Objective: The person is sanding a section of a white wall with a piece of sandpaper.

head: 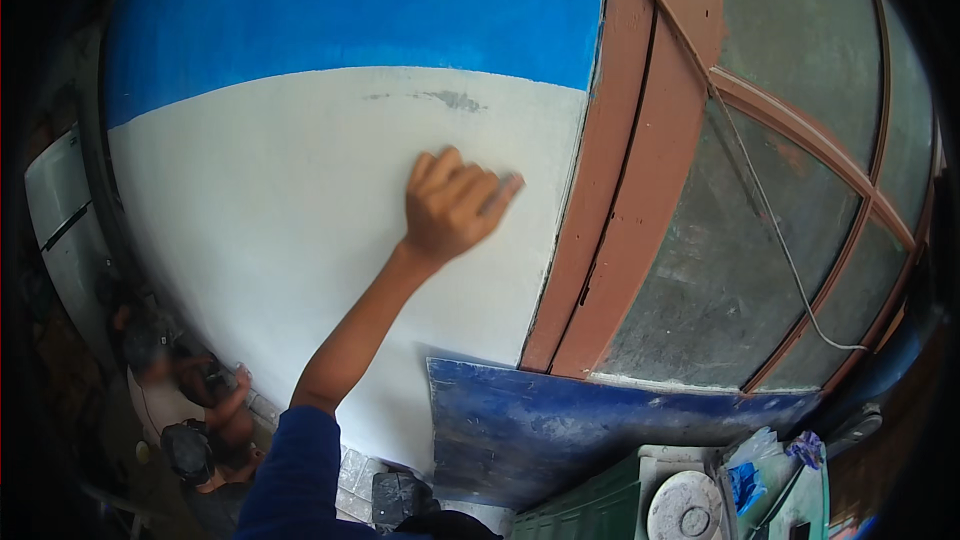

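My left hand is raised against the white lower part of a painted wall, its back towards me. The fingers are curled and the thumb points to the upper right. Whether something lies under the palm is hidden. Above the hand, the white paint carries a grey worn patch, below the edge of a blue painted area. A dark blue sleeve covers my upper arm. My right hand is out of view.
Right of the wall stand a brown wooden frame and framed panels with a cord across them. Below are a blue board, a green container and a round white lid. People are at lower left, near a refrigerator.
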The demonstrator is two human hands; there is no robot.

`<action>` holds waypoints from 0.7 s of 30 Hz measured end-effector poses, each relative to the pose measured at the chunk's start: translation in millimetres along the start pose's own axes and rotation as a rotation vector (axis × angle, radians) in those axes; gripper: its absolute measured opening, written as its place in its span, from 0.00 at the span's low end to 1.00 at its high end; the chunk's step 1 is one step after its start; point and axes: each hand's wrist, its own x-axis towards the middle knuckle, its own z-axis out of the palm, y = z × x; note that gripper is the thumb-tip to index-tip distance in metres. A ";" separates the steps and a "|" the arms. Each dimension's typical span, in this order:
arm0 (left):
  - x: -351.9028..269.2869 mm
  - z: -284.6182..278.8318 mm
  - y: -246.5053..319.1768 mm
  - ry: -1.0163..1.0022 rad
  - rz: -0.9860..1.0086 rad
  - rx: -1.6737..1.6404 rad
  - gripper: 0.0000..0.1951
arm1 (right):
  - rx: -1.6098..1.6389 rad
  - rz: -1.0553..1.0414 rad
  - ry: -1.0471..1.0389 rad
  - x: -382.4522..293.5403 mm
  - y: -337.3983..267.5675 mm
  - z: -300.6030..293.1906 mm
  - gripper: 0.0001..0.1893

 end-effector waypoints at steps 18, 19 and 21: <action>-52.0 -27.6 9.9 -0.474 0.663 -0.224 0.14 | -0.027 0.010 -0.187 10.3 -1.5 -10.2 0.18; -51.7 -27.9 6.0 -0.480 0.661 -0.231 0.14 | 0.001 -0.011 -0.177 10.0 -0.6 -7.9 0.19; -40.7 -21.0 -10.0 -0.329 0.553 -0.213 0.14 | 0.083 0.008 -0.190 9.1 5.5 -5.8 0.20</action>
